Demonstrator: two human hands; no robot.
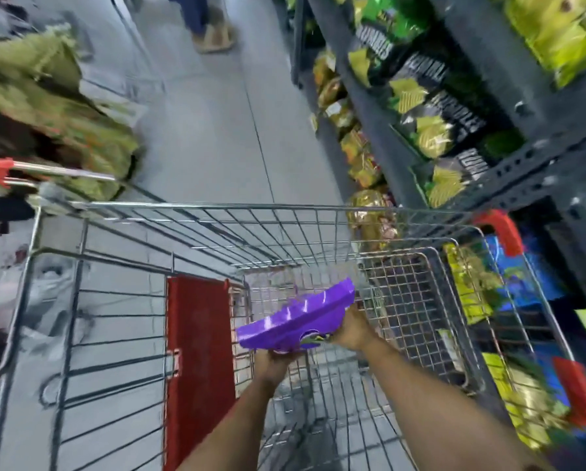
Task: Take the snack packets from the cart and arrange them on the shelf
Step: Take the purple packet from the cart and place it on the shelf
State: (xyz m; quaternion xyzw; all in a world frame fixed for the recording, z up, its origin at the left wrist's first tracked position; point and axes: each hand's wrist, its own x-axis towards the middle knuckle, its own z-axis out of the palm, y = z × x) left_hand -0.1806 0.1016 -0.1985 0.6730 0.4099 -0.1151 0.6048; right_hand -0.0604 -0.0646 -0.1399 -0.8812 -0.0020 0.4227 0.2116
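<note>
A purple snack packet sits low in the middle of the frame, held above the wire cart by both of the person's hands. Its long axis runs on a slant, from lower left up toward the right of the frame, with the glossy face tilted up and left. The left hand is closed on the packet's lower left edge from beneath; the right hand is closed on its right end, just under the raised corner. The packet lies ahead of both hands, between them and the far end of the cart.

The cart basket beneath looks bare of other packets where the mesh shows, with a red flap at its near left side. The shelf rises along the right of the frame, lined with black-and-green chip bags above and blue and yellow packs lower down, close beside the cart's right rim.

The right hand is nearer the shelf, and the packet's raised end already points that way, so the coming move is probably a swing rightward across the cart's rim. The picture is motion-blurred, so finer finger placement cannot be told.
</note>
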